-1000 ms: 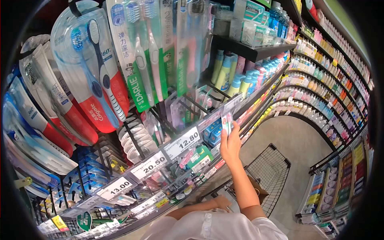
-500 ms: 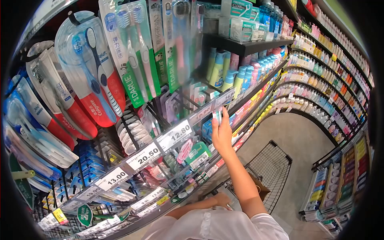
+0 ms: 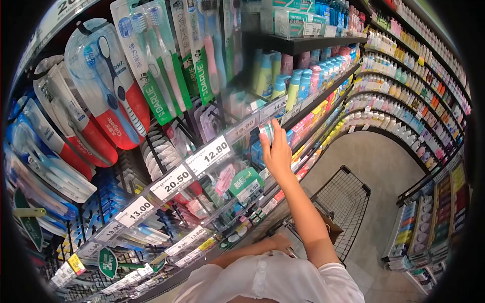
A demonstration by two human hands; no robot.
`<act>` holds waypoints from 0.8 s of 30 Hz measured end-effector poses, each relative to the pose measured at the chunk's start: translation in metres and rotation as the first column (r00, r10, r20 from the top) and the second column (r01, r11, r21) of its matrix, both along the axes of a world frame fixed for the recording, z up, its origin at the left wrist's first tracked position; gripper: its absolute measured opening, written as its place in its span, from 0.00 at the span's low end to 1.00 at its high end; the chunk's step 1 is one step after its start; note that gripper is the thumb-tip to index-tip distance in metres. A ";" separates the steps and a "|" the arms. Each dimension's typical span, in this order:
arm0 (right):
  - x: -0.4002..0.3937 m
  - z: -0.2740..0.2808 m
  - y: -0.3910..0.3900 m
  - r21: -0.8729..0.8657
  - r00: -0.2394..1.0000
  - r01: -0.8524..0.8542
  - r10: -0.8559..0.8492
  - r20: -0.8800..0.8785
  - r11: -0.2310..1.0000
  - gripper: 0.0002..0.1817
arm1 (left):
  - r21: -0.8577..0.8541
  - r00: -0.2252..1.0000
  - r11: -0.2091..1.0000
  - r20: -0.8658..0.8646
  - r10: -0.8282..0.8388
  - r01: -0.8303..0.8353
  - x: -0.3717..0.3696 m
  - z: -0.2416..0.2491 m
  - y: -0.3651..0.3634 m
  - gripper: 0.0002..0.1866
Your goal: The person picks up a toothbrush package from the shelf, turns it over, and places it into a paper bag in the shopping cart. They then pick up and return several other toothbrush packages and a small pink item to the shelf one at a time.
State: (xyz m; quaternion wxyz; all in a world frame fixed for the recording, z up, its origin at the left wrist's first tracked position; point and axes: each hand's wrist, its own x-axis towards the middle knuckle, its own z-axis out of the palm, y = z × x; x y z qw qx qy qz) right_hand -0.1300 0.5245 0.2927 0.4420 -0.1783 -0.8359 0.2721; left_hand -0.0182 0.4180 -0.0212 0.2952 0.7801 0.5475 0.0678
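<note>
My right hand (image 3: pixel 278 151) is raised at the shelf front, its fingers wrapped round a small clear package (image 3: pixel 267 130) just below the 14.90 price label (image 3: pixel 274 108). My left hand (image 3: pixel 283 243) is low by my body near the cart, its fingers closed around something thin that I cannot make out. Left of my right hand hang packaged toothbrushes, among them a green Darlie pack (image 3: pixel 159 96) and a red Colgate pack (image 3: pixel 113 121). Price labels reading 12.80 (image 3: pixel 211 154) and 20.50 (image 3: pixel 174 183) line the rail.
A wire shopping cart (image 3: pixel 348 192) with a brown bag (image 3: pixel 329 227) stands below my right arm. Pump bottles (image 3: pixel 303 85) fill a shelf beyond the hand. Curved shelves of bottles (image 3: pixel 394 81) run along the right, past the grey floor (image 3: pixel 376 151).
The view has shifted slightly, so the shelf items sit a little lower-left or higher in it. My right hand still holds the package near the rail and appears slightly higher and further left.
</note>
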 end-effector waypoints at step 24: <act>0.011 0.008 0.036 -0.820 0.736 -0.523 0.609 -0.295 0.235 0.28 | -0.086 0.999 0.996 -0.038 -0.032 0.029 -0.001 0.012 0.008 0.33</act>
